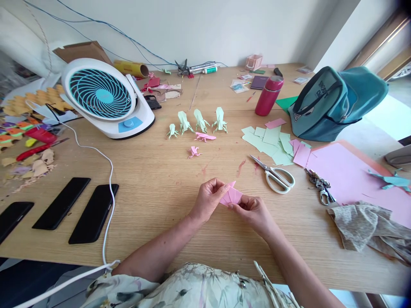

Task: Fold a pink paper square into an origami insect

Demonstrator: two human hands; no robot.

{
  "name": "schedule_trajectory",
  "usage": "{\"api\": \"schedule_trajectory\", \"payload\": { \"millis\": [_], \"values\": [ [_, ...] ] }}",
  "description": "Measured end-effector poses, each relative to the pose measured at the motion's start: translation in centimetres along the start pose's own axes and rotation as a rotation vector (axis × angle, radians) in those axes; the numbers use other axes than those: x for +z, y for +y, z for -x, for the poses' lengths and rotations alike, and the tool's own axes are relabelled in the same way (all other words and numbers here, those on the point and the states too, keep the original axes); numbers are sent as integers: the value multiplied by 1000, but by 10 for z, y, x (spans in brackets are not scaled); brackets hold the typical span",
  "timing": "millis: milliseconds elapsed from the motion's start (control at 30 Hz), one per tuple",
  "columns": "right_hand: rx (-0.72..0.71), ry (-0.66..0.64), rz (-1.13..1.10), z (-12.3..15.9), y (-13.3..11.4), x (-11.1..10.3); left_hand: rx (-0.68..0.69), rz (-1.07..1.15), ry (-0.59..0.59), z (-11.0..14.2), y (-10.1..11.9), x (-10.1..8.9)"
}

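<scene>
A small piece of folded pink paper (231,196), creased and with a pointed tip, is held above the table between both hands. My left hand (210,196) pinches it at its upper left side. At its lower right edge, the thumb and fingers of my right hand (255,209) grip it. Beyond the hands stand several pale green origami figures (201,121) in a row. Closer to me lie a pink origami insect (205,137) and a smaller pink origami figure (194,152). White-handled scissors (276,176) rest to the right of my hands.
A white fan (105,96) stands at the left, its white cable (111,171) running past black phones (93,214). Cut paper sheets (271,139), a red flask (269,96), a teal bag (334,102), keys (321,186) and a crumpled cloth (366,224) occupy the right side.
</scene>
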State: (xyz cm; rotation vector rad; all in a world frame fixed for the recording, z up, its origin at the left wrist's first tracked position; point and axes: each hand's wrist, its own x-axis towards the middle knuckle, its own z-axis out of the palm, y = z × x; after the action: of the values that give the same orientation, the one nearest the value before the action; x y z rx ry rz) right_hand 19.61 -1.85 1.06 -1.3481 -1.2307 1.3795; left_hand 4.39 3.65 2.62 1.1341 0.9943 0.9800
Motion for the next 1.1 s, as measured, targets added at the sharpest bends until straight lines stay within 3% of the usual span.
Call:
{"api": "schedule_trajectory", "payload": {
  "millis": [200, 467, 700, 933, 1100],
  "values": [
    [-29, -24, 23, 1, -3, 0, -35, 41, 22, -2, -2, -2],
    [-60, -51, 27, 6, -5, -4, -55, 63, -97, -6, 3, -5],
    [-97, 119, -60, 5, -6, -15, 6, -17, -195, -10, 5, -11],
    [-77, 70, -140, 2, 1, -7, 54, -146, -218, -1, 7, -8],
    [-98, 124, -162, 0, 4, -4, 65, -174, -216, -1, 4, -6]
  ]
}}
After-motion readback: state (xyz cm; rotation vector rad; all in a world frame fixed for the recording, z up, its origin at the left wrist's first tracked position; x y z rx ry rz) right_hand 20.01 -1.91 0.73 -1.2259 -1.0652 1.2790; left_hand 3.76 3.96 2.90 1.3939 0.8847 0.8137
